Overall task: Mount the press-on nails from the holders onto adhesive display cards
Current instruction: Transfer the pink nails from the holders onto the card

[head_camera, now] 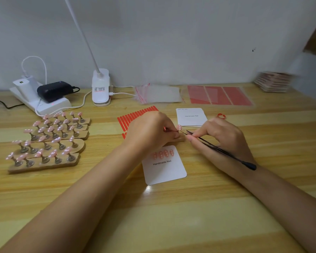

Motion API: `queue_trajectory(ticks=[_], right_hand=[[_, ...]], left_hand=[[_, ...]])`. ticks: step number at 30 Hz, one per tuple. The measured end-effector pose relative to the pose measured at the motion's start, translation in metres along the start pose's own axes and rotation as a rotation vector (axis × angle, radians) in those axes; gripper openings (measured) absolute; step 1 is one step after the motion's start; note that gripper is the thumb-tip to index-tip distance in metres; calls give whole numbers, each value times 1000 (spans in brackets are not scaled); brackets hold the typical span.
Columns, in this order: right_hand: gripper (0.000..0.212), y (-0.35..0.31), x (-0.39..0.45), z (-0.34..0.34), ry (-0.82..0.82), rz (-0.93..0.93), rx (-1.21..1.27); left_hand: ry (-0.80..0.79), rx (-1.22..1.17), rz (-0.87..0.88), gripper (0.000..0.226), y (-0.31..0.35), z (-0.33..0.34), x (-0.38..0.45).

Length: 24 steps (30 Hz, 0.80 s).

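Head view: the left hand [150, 131] curls over a wooden holder [179, 139], hiding most of it, fingers pinching something reddish that I can't make out. The right hand [220, 133] grips slim black tweezers [217, 148], whose tips meet a glossy pink dotted nail [179, 127] just above that holder. Below the hands, near the table's [171, 216] middle, lies a white round-cornered card [164, 167] carrying four pink nails, its top corner covered by the left wrist. A stack of blank cards [191, 116] sits beyond. Red adhesive strips [135, 115] are partly hidden behind the left hand. Toward the left edge, wooden bases with metal stems [49, 141] carry more nails.
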State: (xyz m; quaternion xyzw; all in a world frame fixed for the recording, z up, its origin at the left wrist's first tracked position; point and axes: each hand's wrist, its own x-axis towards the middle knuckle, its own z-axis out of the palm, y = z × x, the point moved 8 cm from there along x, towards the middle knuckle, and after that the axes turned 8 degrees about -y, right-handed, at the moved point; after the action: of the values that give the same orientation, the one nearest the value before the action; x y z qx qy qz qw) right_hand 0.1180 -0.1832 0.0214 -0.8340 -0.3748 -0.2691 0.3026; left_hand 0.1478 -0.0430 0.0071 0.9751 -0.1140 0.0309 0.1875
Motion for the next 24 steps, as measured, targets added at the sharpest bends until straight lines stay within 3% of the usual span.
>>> queue_trajectory(ticks=[5,12,24], right_hand=[[13,3,1,1,-19,101,39],[18,22,-3,8,-42,389,366],[23,33,0,15,-7,512,645]], left_hand=[[-13,-9,-6,16,0,1,1],[-6,-16,4,17,1,1,0],[-6,-10,4,19,1,1,1]])
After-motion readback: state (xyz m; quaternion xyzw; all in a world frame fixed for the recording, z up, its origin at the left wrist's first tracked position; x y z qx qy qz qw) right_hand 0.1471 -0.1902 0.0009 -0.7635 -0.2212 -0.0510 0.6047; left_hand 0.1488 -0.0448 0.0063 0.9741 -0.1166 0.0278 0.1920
